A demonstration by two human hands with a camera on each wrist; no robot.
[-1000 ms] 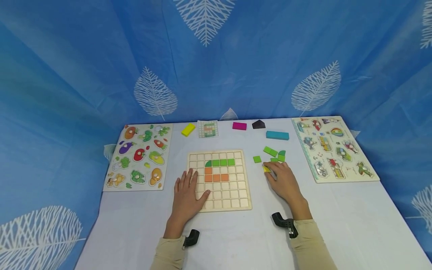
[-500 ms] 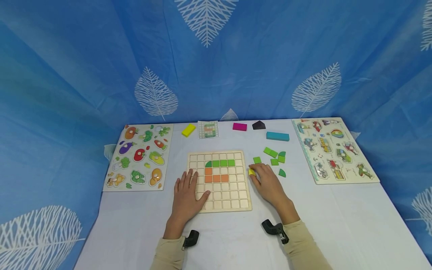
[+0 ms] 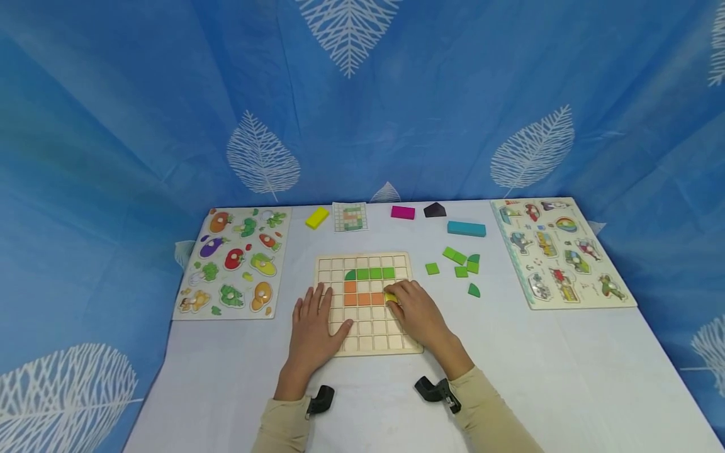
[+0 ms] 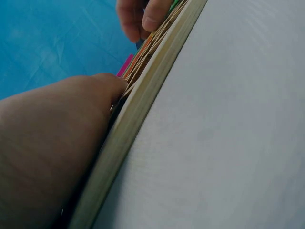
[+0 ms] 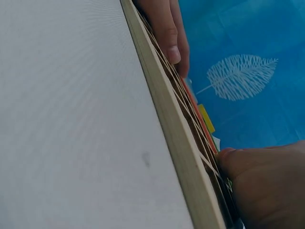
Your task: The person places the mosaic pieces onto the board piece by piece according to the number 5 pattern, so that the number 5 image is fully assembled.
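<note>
A wooden grid board (image 3: 376, 328) lies at the table's middle, with a row of green tiles (image 3: 374, 274) and an L of orange tiles (image 3: 357, 294) set in it. My left hand (image 3: 314, 321) rests flat on the board's left side, fingers straight. My right hand (image 3: 403, 297) pinches a small yellow tile (image 3: 391, 297) over the cell just right of the orange ones. Both wrist views look along the board's edge (image 4: 143, 109) (image 5: 176, 133). The right wrist view shows my left hand's fingers (image 5: 167, 28) lying on the board.
Several loose green tiles (image 3: 461, 264) lie right of the board. Along the back are a yellow block (image 3: 316, 217), a pattern card (image 3: 349, 217), a magenta block (image 3: 403, 212), a dark block (image 3: 434, 209) and a teal block (image 3: 466, 228). Peg puzzles (image 3: 235, 261) (image 3: 561, 248) flank the table.
My right hand picked the yellow tile out of the loose pile and carried it left onto the board. The left hand stayed put.
</note>
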